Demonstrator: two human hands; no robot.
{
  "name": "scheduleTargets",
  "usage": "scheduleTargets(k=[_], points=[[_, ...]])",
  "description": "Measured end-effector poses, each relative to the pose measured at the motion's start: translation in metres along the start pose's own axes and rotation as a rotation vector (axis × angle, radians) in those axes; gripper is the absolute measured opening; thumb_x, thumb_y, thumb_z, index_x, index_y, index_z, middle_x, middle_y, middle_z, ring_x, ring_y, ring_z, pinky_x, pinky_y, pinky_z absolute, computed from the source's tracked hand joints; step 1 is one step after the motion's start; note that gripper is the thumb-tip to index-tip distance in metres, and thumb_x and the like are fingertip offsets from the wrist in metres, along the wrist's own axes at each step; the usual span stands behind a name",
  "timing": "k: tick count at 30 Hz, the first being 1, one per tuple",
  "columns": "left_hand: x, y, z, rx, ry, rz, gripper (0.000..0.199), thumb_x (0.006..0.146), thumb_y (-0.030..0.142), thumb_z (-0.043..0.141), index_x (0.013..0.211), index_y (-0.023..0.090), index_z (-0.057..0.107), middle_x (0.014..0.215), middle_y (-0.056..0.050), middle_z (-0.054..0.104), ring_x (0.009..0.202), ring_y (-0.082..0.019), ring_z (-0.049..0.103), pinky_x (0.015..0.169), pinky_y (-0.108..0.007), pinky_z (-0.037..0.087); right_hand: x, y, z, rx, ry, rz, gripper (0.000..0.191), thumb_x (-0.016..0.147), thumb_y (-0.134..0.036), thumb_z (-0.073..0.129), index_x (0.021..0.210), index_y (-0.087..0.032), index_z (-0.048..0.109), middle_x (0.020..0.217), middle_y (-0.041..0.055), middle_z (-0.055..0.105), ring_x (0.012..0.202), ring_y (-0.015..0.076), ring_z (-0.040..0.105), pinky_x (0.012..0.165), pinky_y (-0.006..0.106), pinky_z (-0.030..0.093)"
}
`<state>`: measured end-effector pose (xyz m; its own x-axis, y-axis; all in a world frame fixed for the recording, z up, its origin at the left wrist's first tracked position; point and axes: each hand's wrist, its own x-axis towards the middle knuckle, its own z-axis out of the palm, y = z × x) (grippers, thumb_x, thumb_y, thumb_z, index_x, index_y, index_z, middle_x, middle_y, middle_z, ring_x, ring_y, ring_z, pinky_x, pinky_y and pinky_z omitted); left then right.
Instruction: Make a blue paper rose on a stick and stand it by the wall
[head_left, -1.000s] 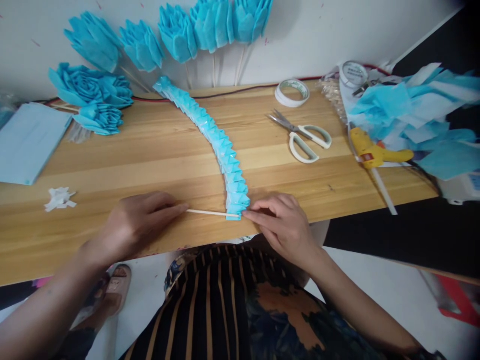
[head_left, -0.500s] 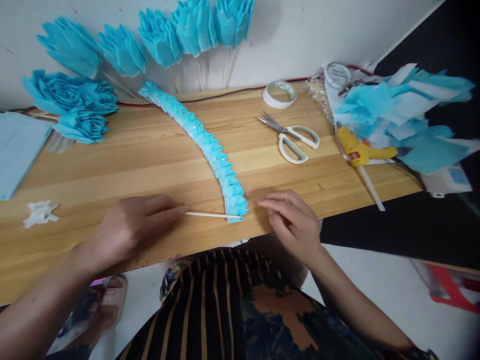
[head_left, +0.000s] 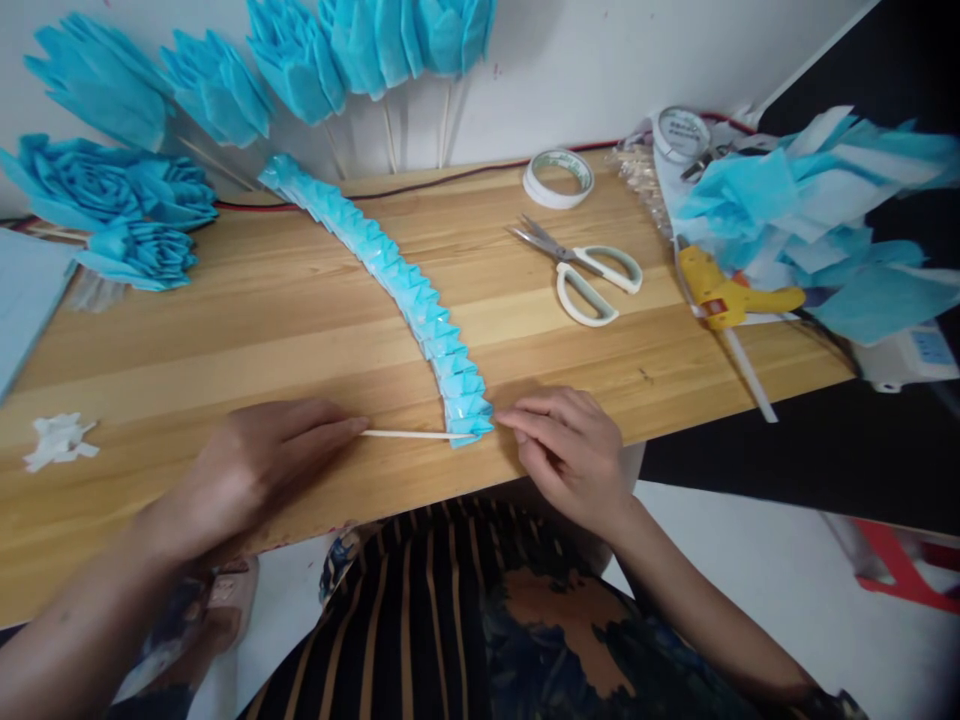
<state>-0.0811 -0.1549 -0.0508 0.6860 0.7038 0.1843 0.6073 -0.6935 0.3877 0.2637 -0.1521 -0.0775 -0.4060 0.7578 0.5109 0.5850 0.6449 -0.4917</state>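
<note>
My left hand (head_left: 274, 462) pinches one end of a thin white stick (head_left: 409, 434) close to the table's front edge. The stick's other end lies on the near end of a long, curved strip of folded blue pieces (head_left: 405, 285). Just right of that end is my right hand (head_left: 574, 455), its fingers bent and partly spread, with nothing visible between them; the index fingertip is at the strip's edge. The strip runs back and to the left across the wooden table (head_left: 315, 330).
Scissors (head_left: 577, 265) and a tape roll (head_left: 559, 180) lie behind my right hand. A yellow glue gun (head_left: 731, 290) and blue sheets (head_left: 817, 210) are at the right. Blue paper flowers (head_left: 112, 185) and white scraps (head_left: 61, 442) are at the left.
My right hand has moved slightly left, closer to the strip's near end. The view has shifted a little. My left hand still holds the stick.
</note>
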Motion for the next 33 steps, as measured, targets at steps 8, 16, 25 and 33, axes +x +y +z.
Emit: scheduleTargets(k=[8,16,25,33], points=[[-0.008,-0.004,0.005,-0.010,-0.033,-0.069,0.038,0.105,0.023,0.040,0.138,0.026,0.058,0.118,-0.008,0.070,0.095,-0.022,0.068,0.073,-0.029,0.052,0.001,0.000,-0.001,0.008,-0.008,-0.003,0.031,0.085,-0.004,0.060,0.108,-0.022,0.071,0.095,0.0048,0.075,0.084,0.0208,0.066,0.073,0.037,0.047],[-0.009,-0.005,0.006,-0.004,-0.048,-0.066,0.039,0.105,0.024,0.039,0.140,0.028,0.056,0.120,-0.008,0.070,0.094,-0.021,0.068,0.072,-0.028,0.051,0.001,0.000,-0.002,0.043,0.007,-0.026,0.038,0.085,-0.006,0.060,0.115,-0.027,0.070,0.104,0.0042,0.074,0.095,0.0222,0.067,0.079,0.040,0.050],[0.001,0.004,0.004,0.069,-0.008,-0.082,0.032,0.106,0.030,0.041,0.123,0.022,0.067,0.108,-0.006,0.071,0.087,-0.019,0.067,0.068,-0.027,0.048,0.002,0.000,-0.002,0.048,-0.005,-0.035,0.038,0.084,-0.006,0.061,0.115,-0.027,0.069,0.108,0.0049,0.074,0.100,0.0233,0.067,0.082,0.041,0.052],[0.000,0.002,0.003,0.081,0.009,-0.074,0.027,0.104,0.024,0.048,0.122,0.022,0.068,0.105,-0.005,0.070,0.085,-0.017,0.066,0.069,-0.026,0.046,0.003,-0.002,-0.005,0.102,0.007,-0.021,0.036,0.085,-0.005,0.061,0.114,-0.026,0.070,0.108,0.0062,0.073,0.100,0.0232,0.067,0.083,0.042,0.054]])
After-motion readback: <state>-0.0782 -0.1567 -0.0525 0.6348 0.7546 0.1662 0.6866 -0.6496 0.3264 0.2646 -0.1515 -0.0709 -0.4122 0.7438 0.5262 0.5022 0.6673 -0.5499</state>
